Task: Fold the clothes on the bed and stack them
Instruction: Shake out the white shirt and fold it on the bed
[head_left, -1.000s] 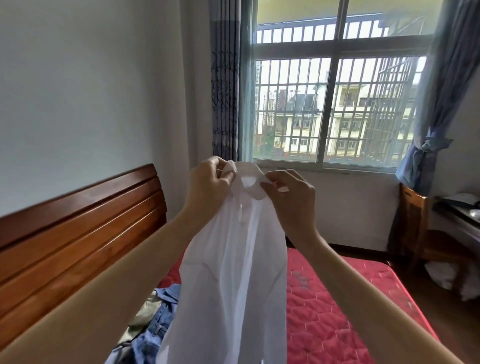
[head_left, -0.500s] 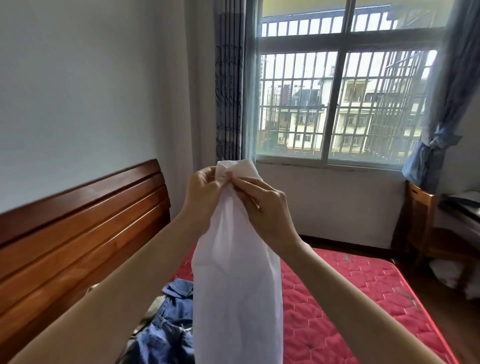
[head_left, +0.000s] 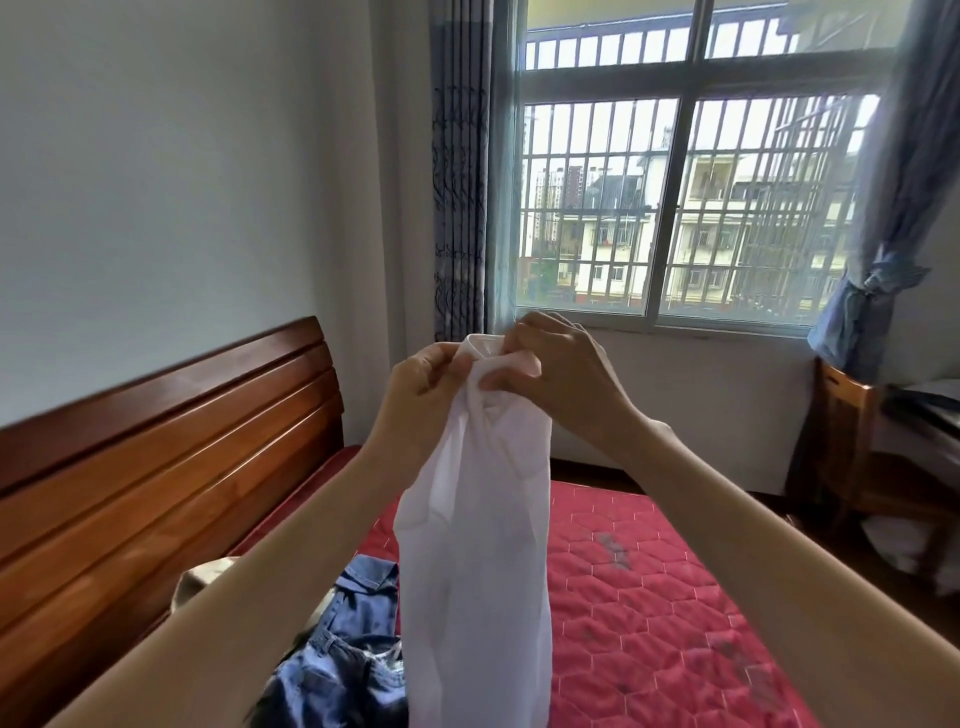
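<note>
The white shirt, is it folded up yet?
Not folded. The white shirt hangs loose from both hands, bunched at its top, above the bed.

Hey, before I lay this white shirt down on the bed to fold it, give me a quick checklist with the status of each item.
1. Left hand gripping the thin white shirt at its top: ok.
2. Right hand pinching the same top edge: ok.
3. Shirt hanging straight: not ok, bunched at the top.
4. Bare spot on the red quilted mattress: ok, to the right.
5. Blue denim garment out of the way: not ok, lies beside the shirt, lower left.
6. Shirt's bottom hem: cannot tell, out of frame.
</note>
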